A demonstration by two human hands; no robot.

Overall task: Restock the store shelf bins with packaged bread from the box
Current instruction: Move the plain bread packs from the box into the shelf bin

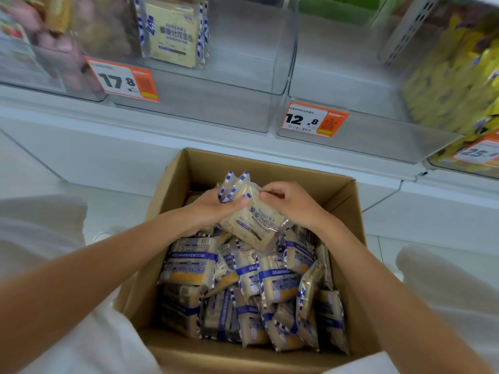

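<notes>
Together, left hand point(213, 205) and right hand point(290, 202) grip one bread packet point(252, 222) above the box point(348, 209).

1 cardboard box point(348, 209), 2 hands point(213, 207), 3 price tags point(122, 79), uncounted bread packs point(251, 222)

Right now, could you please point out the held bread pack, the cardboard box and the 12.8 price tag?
held bread pack point(252, 226), head view, printed front face.
cardboard box point(297, 174), head view, far inner wall.
12.8 price tag point(294, 119), head view, black digits.
</notes>
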